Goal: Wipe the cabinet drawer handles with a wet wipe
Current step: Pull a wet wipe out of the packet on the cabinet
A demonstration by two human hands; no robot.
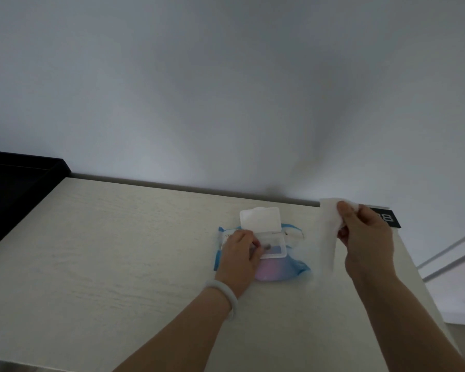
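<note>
A blue and pink pack of wet wipes (285,269) lies on the pale wooden cabinet top (118,251), its white flip lid (259,217) standing open. My left hand (239,257) rests on the pack's left part, fingers curled at the opening. My right hand (365,234) is raised to the right of the pack and pinches a white wet wipe (326,232), which hangs down unfolded. The drawer handles are out of view.
A white wall rises behind the cabinet. A small black digital clock (385,218) stands at the back right corner, partly behind my right hand. A dark piece of furniture (14,189) adjoins the cabinet's left side. The cabinet's right edge drops to the floor.
</note>
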